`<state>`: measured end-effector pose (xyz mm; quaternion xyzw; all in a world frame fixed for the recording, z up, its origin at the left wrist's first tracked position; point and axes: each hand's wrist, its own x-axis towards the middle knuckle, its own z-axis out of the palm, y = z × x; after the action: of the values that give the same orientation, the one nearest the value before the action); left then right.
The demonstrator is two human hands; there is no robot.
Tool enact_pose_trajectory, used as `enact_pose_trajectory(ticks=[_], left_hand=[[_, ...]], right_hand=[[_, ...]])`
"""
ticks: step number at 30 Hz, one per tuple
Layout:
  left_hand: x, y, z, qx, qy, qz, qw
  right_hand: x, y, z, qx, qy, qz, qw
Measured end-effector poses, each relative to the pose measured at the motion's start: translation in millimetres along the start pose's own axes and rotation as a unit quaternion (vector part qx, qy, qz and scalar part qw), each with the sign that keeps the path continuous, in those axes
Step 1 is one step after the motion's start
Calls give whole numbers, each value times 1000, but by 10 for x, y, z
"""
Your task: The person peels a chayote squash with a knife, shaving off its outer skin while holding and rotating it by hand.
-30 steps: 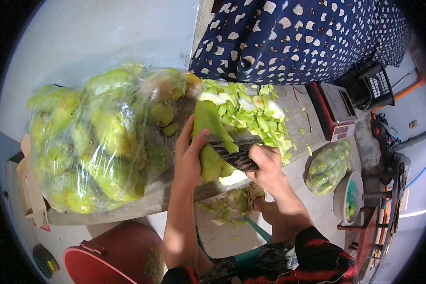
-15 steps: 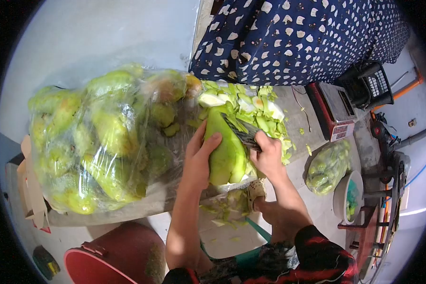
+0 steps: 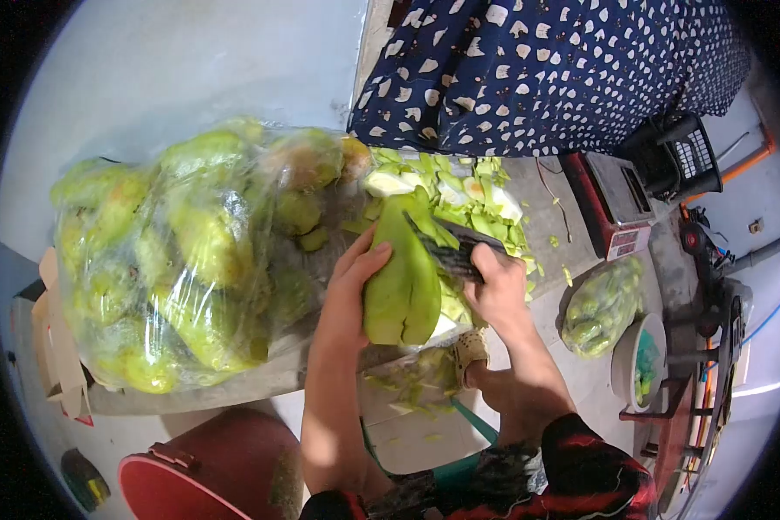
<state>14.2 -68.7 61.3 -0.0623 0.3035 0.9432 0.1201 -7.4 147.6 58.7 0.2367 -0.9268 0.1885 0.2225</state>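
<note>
My left hand (image 3: 351, 282) is wrapped round a large pale-green chayote (image 3: 400, 290), with a creased wide end facing me. Gripped in my right hand (image 3: 497, 282) is a dark peeler (image 3: 449, 247). Its working end lies against the upper right side of the chayote, where a strip of green peel (image 3: 420, 208) stands off the skin. Beyond both hands spreads a heap of green peelings (image 3: 494, 221) with pale pieces among them.
A clear plastic bag (image 3: 191, 260) full of chayotes fills the left. A red scale (image 3: 611, 199) and black basket (image 3: 680, 156) stand right. Below are a red bucket (image 3: 208, 468), a filled bag (image 3: 602, 308) and a white basin (image 3: 637, 364). Patterned dark-blue cloth (image 3: 529, 78) hangs behind.
The chayote has been turned and tilted in my left hand, so its creased end now shows. My right hand with the peeler has shifted slightly right and down.
</note>
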Motion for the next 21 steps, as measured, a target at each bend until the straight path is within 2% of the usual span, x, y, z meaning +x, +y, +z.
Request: enact_pose_trajectory(ticks=[2, 4, 6, 12, 14, 15, 17, 18, 20, 21], left_hand=[[-1, 11, -4, -31, -11, -23, 999], [-3, -49, 43, 38, -1, -27, 999], [-25, -91, 48, 41, -5, -32, 999], [35, -73, -10, 20, -9, -15, 1000], [57, -74, -5, -103, 13, -16, 994], [69, -79, -2, -103, 14, -15, 994], [99, -89, -1, -139, 70, 25, 988], [117, -100, -5, -140, 71, 27, 987], [137, -126, -21, -152, 81, 56, 983], [135, -122, -30, -151, 81, 55, 984]], right_hand=[[23, -36, -37, 17, -28, -25, 999], [55, -148, -46, 35, 7, -22, 999], [19, 47, 111, -9, -33, 104, 994], [73, 75, -16, 33, 2, 150, 988], [83, 35, -28, 66, 13, 136, 988], [66, 9, -46, 67, 13, 136, 988], [24, -62, -92, 133, 55, 67, 987], [40, -107, -130, 134, 53, 64, 988], [43, -205, -188, 131, 66, -156, 977], [27, -220, -190, 144, 49, -194, 969]])
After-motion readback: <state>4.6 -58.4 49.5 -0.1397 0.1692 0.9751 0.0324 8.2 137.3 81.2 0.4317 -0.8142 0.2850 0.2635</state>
